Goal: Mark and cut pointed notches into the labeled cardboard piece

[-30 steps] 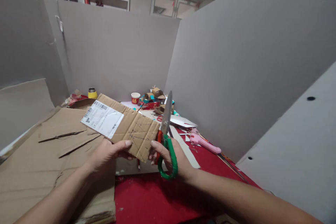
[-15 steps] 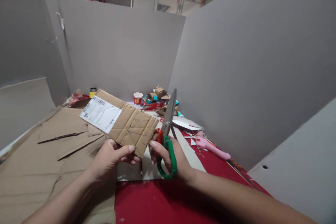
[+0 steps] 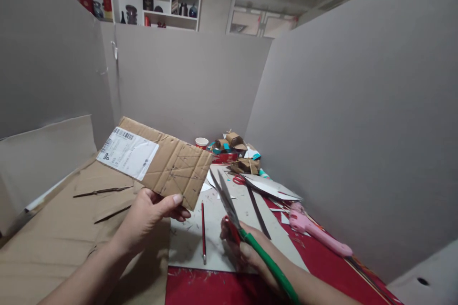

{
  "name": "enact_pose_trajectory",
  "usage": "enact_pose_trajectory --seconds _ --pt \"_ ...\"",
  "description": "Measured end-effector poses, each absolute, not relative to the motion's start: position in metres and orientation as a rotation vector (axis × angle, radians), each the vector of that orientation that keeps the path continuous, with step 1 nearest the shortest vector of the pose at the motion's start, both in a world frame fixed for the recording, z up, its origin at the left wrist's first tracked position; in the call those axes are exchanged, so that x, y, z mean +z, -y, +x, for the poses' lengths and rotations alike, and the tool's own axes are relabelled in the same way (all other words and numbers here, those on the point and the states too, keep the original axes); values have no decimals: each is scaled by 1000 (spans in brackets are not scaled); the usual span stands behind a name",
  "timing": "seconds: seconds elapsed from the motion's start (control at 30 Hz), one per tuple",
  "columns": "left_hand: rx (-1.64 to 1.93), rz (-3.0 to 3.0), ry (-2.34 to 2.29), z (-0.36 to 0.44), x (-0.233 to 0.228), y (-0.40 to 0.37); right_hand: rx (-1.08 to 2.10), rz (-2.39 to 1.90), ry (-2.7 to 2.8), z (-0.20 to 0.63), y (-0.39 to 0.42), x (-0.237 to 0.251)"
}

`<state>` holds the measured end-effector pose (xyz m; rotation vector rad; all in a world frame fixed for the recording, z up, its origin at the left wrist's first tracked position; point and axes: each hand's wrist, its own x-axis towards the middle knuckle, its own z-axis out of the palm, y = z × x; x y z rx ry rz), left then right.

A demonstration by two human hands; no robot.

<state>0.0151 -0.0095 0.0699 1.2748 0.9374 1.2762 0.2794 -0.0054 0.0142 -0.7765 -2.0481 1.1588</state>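
Observation:
My left hand (image 3: 152,212) pinches the lower edge of a brown cardboard piece (image 3: 179,169) and holds it up off the table. The piece carries a white shipping label (image 3: 128,152) and pencil lines on its right half. My right hand (image 3: 243,250) grips scissors (image 3: 232,214) with a red and a green handle, low over a grey board (image 3: 246,214). Their blades are slightly parted and point up-left towards the cardboard's lower right corner, without touching it. A red pencil (image 3: 202,231) lies on the grey board between my hands.
A large flat cardboard sheet (image 3: 53,233) covers the left of the red table (image 3: 214,288). A pink glue gun (image 3: 315,228) lies at right. Small red-handled scissors (image 3: 239,180), a paper cup (image 3: 202,142) and cardboard scraps (image 3: 234,145) sit at the back. Grey partition walls (image 3: 186,86) enclose the table.
My right hand has dropped and pulled away from the cardboard's edge, tilting the scissors from upright to leaning left. The view has tipped upward and the cardboard piece has risen slightly.

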Motion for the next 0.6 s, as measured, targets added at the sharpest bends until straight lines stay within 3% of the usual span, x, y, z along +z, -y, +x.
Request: enact_pose_trajectory --seconds 0.6 --pt "1348 1349 -1048 21 79 18 1221 -784 2284 259 30 53"
